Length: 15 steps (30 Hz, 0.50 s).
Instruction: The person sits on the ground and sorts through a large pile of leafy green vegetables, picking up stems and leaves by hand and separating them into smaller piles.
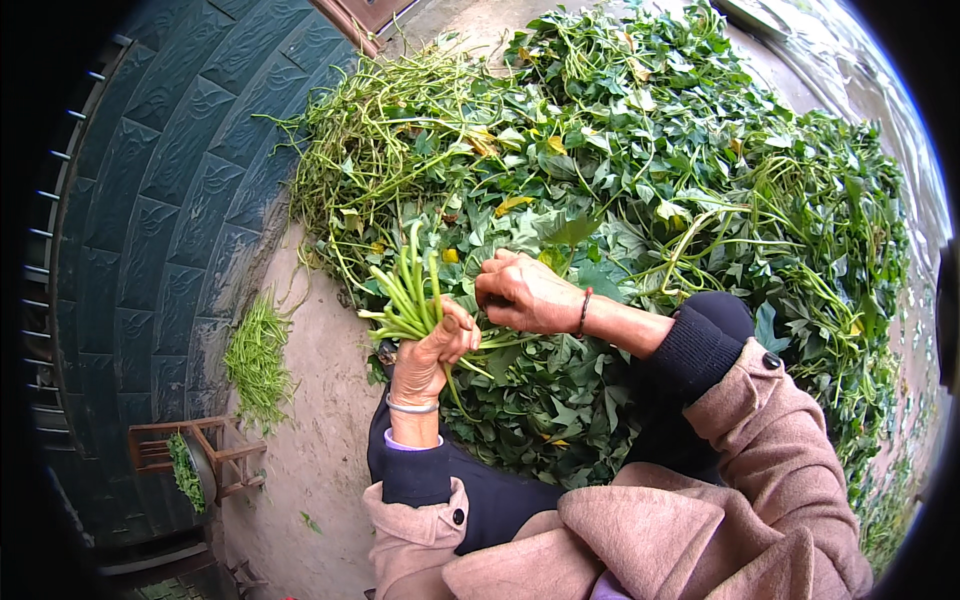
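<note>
My left hand is closed around a bunch of green leaf stalks, whose cut ends fan out above the fist. Thinner stalk ends hang out on the other side of it. To the right, my right hand is curled above the leaves, its fingertips turned down and partly hidden; whether they pinch anything I cannot tell. A large heap of leafy green vines spreads in front of me and between my legs, with some yellow leaves. Mostly bare, tangled stems lie at the heap's upper left side.
A small pile of green stalks lies on the concrete floor by the dark tiled wall. At lower left, a wooden stool stands beside a round metal bowl of greens. Plastic sheeting lies at upper right.
</note>
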Tool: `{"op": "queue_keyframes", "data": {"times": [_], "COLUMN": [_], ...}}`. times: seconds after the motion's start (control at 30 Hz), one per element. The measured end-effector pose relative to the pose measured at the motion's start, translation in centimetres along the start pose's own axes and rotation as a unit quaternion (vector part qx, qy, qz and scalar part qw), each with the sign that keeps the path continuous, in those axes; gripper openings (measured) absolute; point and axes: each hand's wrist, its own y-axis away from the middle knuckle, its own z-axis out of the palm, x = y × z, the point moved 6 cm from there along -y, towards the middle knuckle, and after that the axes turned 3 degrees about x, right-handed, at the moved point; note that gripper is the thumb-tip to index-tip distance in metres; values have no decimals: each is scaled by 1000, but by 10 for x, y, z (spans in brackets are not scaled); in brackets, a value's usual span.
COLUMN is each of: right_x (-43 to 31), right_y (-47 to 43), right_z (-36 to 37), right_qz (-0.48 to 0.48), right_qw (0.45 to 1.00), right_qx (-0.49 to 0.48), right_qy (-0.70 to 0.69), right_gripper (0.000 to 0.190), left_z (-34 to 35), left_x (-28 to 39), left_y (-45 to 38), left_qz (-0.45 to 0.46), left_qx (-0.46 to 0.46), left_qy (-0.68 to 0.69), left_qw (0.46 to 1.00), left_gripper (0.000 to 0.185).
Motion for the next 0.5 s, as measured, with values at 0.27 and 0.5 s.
{"op": "queue_keyframes", "data": {"times": [0.27,0.5], "right_x": [25,-4], "right_y": [-9,7], "right_z": [-67,8], "right_qz": [100,-44], "right_qw": [959,991], "right_qx": [168,-120], "right_qy": [204,-34], "right_gripper": [47,24], "left_z": [-9,-7], "left_x": [9,1], "left_y": [13,11], "left_qz": [-4,-32], "left_qx": [-40,-77], "left_qy": [45,38], "left_qw": [998,996], "left_gripper": [36,37]}}
